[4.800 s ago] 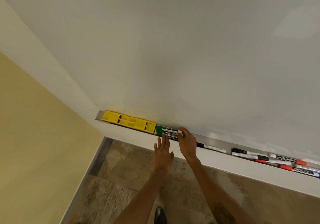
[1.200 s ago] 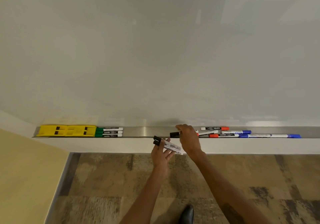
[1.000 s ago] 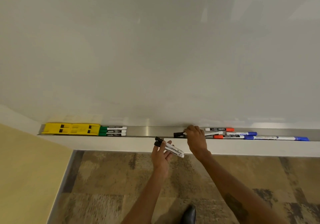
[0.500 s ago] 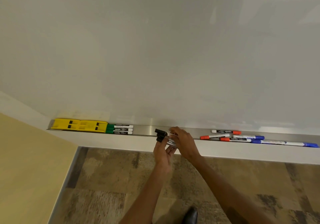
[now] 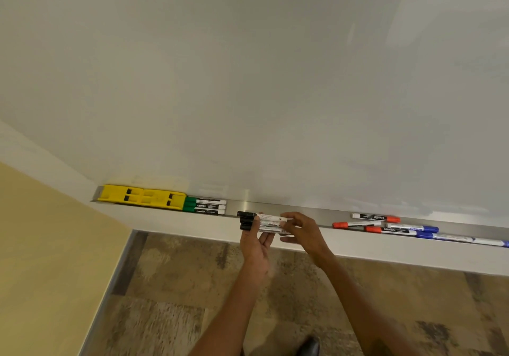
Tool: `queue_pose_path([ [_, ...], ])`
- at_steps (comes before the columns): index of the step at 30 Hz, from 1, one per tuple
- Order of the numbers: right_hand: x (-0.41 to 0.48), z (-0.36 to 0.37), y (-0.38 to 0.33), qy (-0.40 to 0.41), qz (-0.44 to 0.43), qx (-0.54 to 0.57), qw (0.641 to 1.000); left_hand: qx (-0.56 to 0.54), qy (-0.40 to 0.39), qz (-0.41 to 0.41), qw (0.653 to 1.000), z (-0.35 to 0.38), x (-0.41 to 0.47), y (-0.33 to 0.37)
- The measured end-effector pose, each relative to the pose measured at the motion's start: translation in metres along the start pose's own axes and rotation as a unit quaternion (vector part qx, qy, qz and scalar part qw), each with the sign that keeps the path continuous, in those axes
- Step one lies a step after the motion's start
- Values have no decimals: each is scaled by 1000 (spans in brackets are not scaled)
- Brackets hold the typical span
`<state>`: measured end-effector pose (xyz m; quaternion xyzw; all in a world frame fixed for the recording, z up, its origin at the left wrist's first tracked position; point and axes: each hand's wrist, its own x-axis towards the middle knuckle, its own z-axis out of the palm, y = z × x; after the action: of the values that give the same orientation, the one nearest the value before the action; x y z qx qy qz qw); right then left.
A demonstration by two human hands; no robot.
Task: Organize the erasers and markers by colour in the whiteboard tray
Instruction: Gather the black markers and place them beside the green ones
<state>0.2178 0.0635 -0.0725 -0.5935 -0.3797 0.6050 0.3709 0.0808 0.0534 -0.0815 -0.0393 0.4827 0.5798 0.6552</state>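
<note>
Three black-capped markers [image 5: 261, 221] are bunched side by side, caps to the left, just in front of the metal whiteboard tray [image 5: 303, 213]. My left hand [image 5: 254, 244] holds them from below and my right hand [image 5: 301, 231] grips their right ends. At the tray's left end lie two yellow erasers [image 5: 141, 196], with three green markers [image 5: 205, 205] touching them on the right. Farther right in the tray lie three red markers [image 5: 358, 224] mixed with several blue markers [image 5: 421, 230].
The whiteboard [image 5: 261, 80] fills the upper view. A yellow wall [image 5: 41, 259] stands at the left. Below the tray is a patterned brown floor [image 5: 170, 286], with my dark shoe [image 5: 309, 346] at the bottom edge.
My right hand lifted a black marker out of the tray and brought it to the two in my left hand. The bunch now sits level, held by both hands.
</note>
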Motion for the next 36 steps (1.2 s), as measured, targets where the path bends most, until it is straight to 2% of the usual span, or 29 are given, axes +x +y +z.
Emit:
queue_pose_path([
  [2,-2,5,5,12,37,96,995,16,12,-4,1000,0,4,3],
  [5,5,17,6,51,47,163,984,38,25,-2,999,3,9,9],
  [9,21,30,4,78,30,165,983,82,50,41,995,2,22,23],
  [12,36,41,2,113,18,122,986,209,85,122,967,-13,26,32],
  [14,44,50,2,139,9,79,987,355,90,211,906,-25,23,33],
  [17,56,65,4,160,2,25,987,591,9,327,738,-38,28,29],
  [19,62,72,6,159,4,-10,987,711,-72,322,621,-42,37,29],
  [20,64,75,7,160,6,-31,987,759,-88,305,569,-43,41,30],
  [21,66,77,8,162,7,-51,985,794,-88,288,528,-45,43,31],
  [23,65,79,8,170,-5,-131,977,832,-72,261,484,-47,45,32],
  [26,58,79,7,198,-44,-259,944,845,-59,243,472,-50,45,31],
  [30,55,74,11,223,-83,-311,920,857,-52,239,453,-52,47,31],
  [36,59,86,9,209,-42,-296,931,861,-34,235,451,-56,45,39],
])
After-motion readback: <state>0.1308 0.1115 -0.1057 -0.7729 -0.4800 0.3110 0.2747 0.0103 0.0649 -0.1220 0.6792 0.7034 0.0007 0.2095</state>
